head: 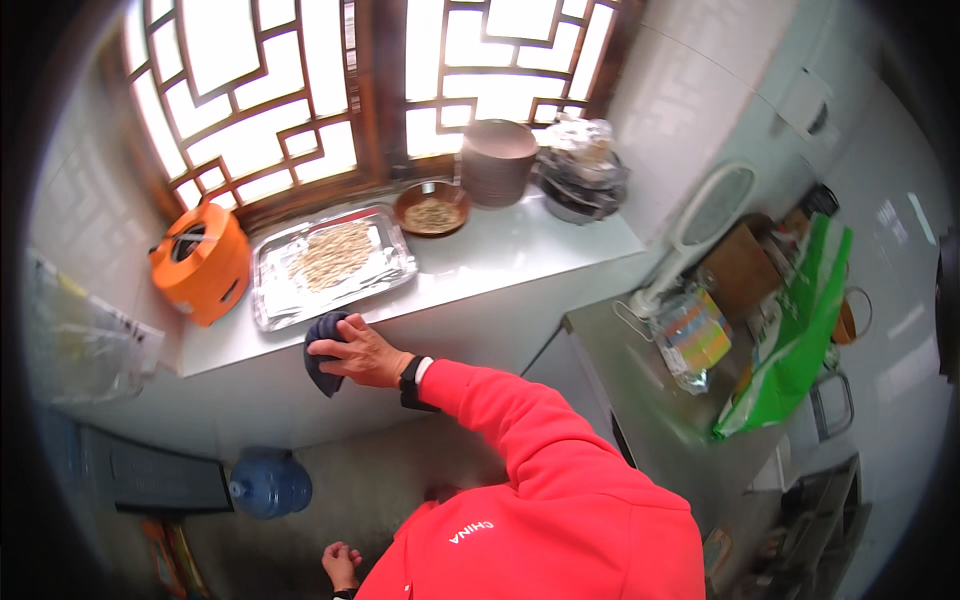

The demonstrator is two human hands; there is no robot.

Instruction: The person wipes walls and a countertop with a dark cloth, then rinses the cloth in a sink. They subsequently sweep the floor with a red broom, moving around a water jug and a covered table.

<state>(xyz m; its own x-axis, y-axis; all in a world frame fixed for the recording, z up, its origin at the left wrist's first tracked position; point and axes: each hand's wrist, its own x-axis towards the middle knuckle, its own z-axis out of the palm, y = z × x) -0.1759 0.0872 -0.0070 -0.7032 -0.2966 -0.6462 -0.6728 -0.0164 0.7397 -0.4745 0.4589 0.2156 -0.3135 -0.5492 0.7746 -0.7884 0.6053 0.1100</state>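
My right hand (pixel 364 352) grips a dark blue cloth (pixel 327 352) against the front edge of the white window ledge (pixel 480 281). Just behind the cloth lies a foil-lined tray (pixel 274 319) with pale strips or seeds spread on it. Beside the tray's right end is a brown bowl (pixel 405 223) holding similar small pieces. An orange plastic container (pixel 206 274) stands at the tray's left. Low in the view, away from the ledge, my left hand (pixel 342 564) hangs with curled fingers and no object visible in it.
Stacked brown pots (pixel 498 165) and a plastic-covered pot (pixel 581 184) stand at the ledge's back right. A metal counter (pixel 637 360) to the right carries an electric swatter (pixel 712 210), packets (pixel 694 334) and a green bag (pixel 795 345). A blue water jug (pixel 271 484) lies on the floor.
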